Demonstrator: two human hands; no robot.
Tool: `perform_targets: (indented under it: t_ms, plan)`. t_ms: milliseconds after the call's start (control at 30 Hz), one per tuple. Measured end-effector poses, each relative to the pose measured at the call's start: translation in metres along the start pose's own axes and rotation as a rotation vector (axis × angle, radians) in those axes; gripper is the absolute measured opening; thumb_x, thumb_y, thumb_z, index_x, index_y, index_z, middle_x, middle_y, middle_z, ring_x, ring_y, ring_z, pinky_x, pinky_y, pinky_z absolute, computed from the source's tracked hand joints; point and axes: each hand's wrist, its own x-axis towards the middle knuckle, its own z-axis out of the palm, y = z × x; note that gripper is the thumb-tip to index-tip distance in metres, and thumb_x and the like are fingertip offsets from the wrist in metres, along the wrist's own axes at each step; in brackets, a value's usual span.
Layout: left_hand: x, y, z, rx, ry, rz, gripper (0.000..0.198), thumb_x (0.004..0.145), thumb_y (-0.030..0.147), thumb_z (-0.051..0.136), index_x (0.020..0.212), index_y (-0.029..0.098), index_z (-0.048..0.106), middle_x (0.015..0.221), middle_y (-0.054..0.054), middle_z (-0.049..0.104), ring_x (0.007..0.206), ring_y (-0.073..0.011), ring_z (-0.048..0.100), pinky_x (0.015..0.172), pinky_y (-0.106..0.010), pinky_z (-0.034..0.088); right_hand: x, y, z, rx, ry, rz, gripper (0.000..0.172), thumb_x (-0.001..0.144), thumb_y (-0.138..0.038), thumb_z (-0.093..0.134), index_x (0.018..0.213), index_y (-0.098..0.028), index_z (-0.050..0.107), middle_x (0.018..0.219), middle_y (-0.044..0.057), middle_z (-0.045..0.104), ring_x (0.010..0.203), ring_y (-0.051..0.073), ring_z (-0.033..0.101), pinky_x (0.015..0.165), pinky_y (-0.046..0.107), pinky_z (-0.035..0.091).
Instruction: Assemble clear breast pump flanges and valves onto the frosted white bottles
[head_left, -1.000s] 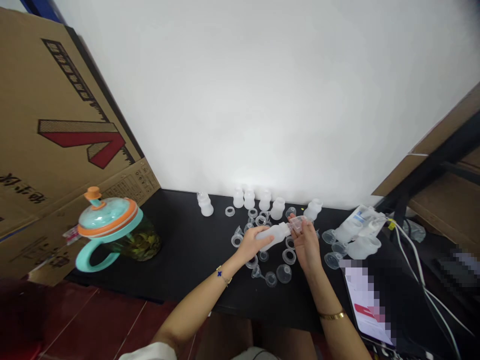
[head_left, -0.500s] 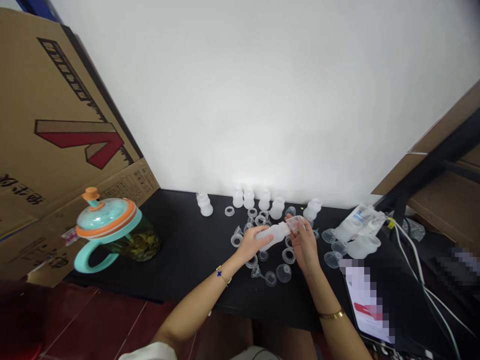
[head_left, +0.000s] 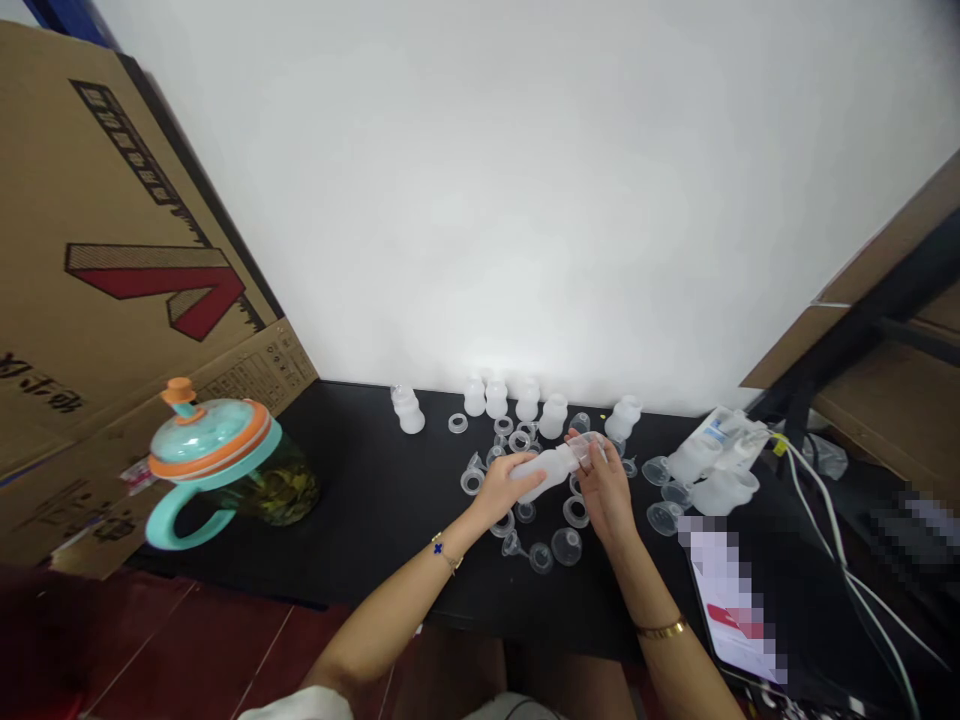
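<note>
Worktop (head_left: 382,540): black — frosted bottles (head_left: 553,416), clear rings (head_left: 458,424) strewn
Left grip (head_left: 498,490): closed round one frosted bottle (head_left: 545,473)
Right grip (head_left: 604,490): pinching clear flange (head_left: 587,449) at its neck (two hands, bottle kept level)

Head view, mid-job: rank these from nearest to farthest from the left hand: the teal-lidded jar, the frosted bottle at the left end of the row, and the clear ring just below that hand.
From the left hand:
1. Clear ring, just below the hand.
2. Frosted bottle, up and to the left, at the end of the row.
3. Teal-lidded glass jar, far off to the left.
</note>
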Motion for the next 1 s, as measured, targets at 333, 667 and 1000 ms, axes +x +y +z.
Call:
perform_targets:
  t_ms: [333,667,1000]
  plan:
    - [0.001,-0.0043,0.0,-0.017,0.007,0.013,0.04,0.08,0.047,0.069,0.103,0.014,0.075,0.091,-0.006,0.074,0.081,-0.0221,0.065,0.07,-0.027,0.048,-0.0011,0.0005,0.0012,0.013,0.003,0.007,0.039,0.073,-0.041,0.083,0.102,-0.026,0.062,0.108,0.004,0.074,0.107,0.023,0.069,0.092,0.038,0.057]
    - [0.0006,-0.002,-0.0004,-0.006,0.002,0.017,0.039,0.082,0.046,0.068,0.104,0.014,0.075,0.092,-0.006,0.074,0.081,-0.0222,0.065,0.07,-0.028,0.047,-0.0012,0.0006,0.0007,0.017,-0.013,0.008,0.035,0.076,-0.039,0.081,0.102,-0.027,0.061,0.107,0.003,0.075,0.106,0.021,0.07,0.092,0.035,0.057]
    - [-0.0005,0.0014,0.0001,-0.026,-0.021,-0.001,0.039,0.081,0.046,0.068,0.102,0.013,0.074,0.09,-0.006,0.073,0.08,-0.0215,0.064,0.07,-0.027,0.046,-0.0003,0.0017,-0.0002,0.008,-0.014,0.015,0.036,0.076,-0.04,0.082,0.103,-0.026,0.061,0.107,0.003,0.075,0.104,0.021,0.07,0.091,0.034,0.057]
